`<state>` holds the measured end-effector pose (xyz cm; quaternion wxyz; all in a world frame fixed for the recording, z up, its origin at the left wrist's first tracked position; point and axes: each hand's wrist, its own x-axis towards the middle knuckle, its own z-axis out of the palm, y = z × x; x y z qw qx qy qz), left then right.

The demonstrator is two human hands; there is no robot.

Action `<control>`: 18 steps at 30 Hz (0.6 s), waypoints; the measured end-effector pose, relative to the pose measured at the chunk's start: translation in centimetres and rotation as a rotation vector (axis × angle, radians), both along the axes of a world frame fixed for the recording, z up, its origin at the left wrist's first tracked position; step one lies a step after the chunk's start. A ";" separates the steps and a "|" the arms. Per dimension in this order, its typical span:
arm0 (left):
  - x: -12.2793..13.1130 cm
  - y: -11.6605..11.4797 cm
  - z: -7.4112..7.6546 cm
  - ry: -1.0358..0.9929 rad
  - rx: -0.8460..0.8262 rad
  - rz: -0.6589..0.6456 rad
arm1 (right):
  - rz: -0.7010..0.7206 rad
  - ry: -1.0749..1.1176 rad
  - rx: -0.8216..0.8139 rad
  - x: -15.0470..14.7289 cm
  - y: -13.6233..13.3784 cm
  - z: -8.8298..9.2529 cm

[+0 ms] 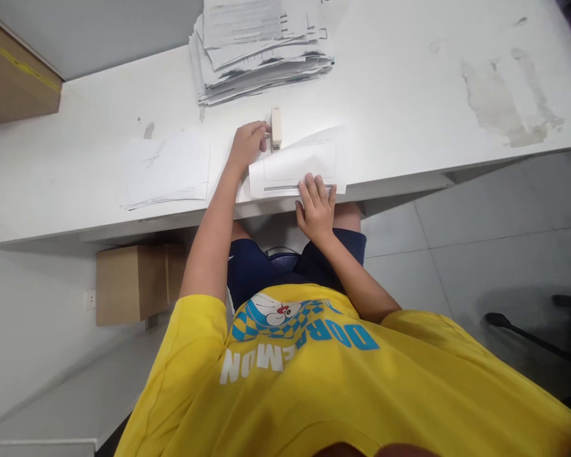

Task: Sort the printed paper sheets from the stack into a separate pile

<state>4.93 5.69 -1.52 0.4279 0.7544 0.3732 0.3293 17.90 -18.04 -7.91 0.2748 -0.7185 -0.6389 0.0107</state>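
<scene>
Lying flat on the lower right part of a white printed sheet [295, 166], my right hand [318, 206] has its fingers stretched out. The sheet sits at the front edge of the desk, its far edge slightly raised. A small cream stapler [276, 127] is just beyond the paper, with a dark metal end towards me. My left hand [250, 145] is at the stapler's left side, fingers curled, a fingertip at or touching its body. Whether anything small is pinched in those fingers is hidden.
A thick stack of printed papers [266, 57] lies at the back of the white desk [385, 95]. More sheets [166, 168] lie to the left. One cardboard box [19, 70] is at the far left; another box [124, 285] is below the desktop.
</scene>
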 end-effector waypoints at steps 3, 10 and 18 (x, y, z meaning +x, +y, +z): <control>-0.1 -0.1 0.0 -0.018 -0.030 0.002 | 0.005 -0.021 0.033 0.2 0.7 0.9; -0.3 -0.9 0.9 -0.039 -0.079 0.003 | -0.065 -0.041 0.107 0.6 -0.3 0.4; -0.2 -1.2 1.0 -0.047 -0.046 -0.012 | -0.130 0.016 0.116 0.2 -0.8 -0.1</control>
